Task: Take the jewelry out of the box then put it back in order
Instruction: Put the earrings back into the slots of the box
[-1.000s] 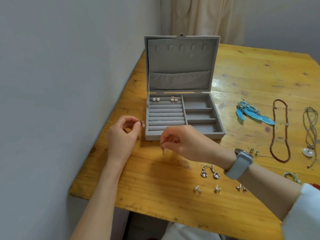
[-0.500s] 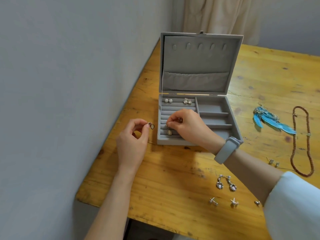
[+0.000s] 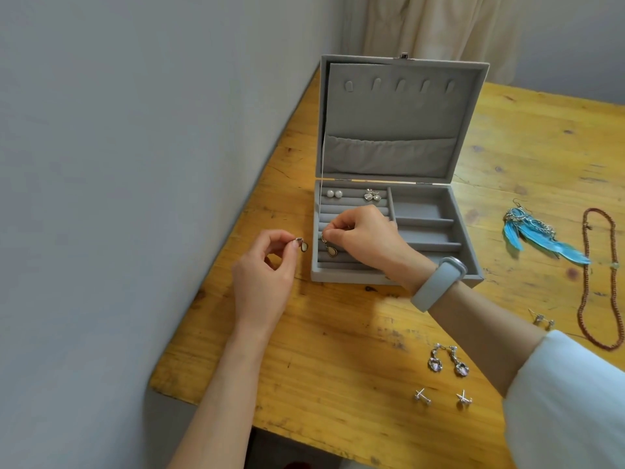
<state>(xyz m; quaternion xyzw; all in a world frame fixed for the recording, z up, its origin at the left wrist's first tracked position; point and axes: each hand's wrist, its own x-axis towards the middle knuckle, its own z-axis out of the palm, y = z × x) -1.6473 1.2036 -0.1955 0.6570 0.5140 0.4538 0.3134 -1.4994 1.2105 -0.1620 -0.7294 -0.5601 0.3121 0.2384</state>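
Over grey velvet box (image 3: 399, 277), teardrop earring (image 3: 330, 251) dangles.

Each hand (image 3: 363, 233) pinches an earring (image 3: 330, 250) by the box (image 3: 468, 262).

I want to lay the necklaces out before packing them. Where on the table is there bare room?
The table is bare in front of the jewelry box, between the left hand and the drop earrings, and behind the feather earrings. It is crowded along the right, round the bead necklace.
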